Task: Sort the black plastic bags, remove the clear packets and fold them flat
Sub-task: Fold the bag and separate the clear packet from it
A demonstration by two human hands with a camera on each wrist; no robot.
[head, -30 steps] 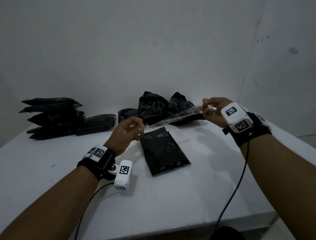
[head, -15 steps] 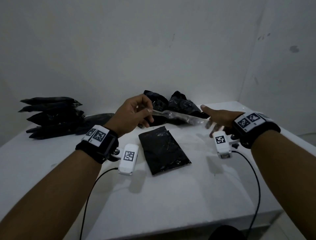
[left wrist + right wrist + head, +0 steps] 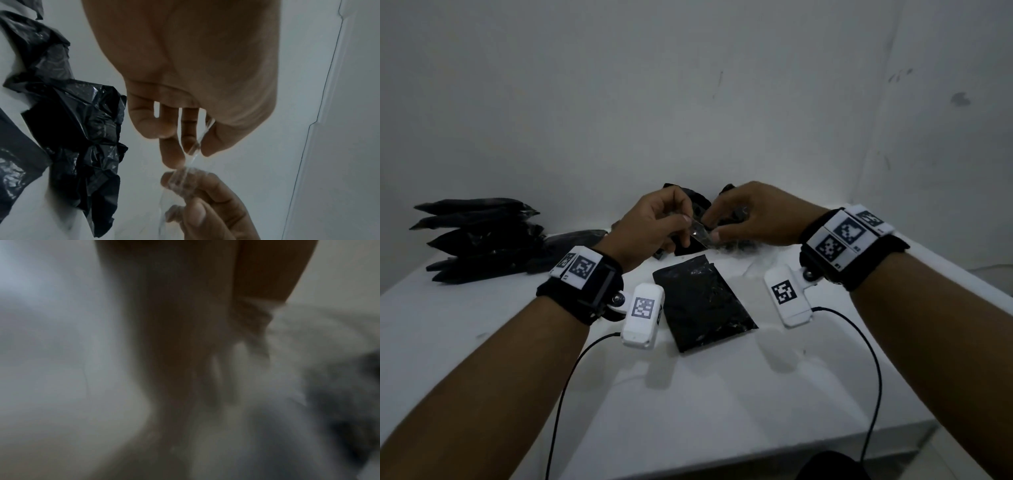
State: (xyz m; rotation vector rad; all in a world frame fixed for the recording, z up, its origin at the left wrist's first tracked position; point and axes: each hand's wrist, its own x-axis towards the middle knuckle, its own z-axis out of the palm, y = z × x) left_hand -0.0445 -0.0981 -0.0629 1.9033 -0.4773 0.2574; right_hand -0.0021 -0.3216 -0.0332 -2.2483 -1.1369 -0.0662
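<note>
While left hand [image 3: 654, 222] and right hand [image 3: 753, 216] pinch clear packet [image 3: 700, 234] raised above worktop [image 3: 722, 394], flat black bag [image 3: 703, 301] lies beneath

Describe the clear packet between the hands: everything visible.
The clear packet is thin, see-through, glossy film, crinkled and gathered into a narrow strip. It is held in the air above the table, behind the flat black bag, not touching it. The left hand pinches one end between thumb and fingertips; the right hand pinches the other. The right wrist view is too blurred to add detail.
</note>
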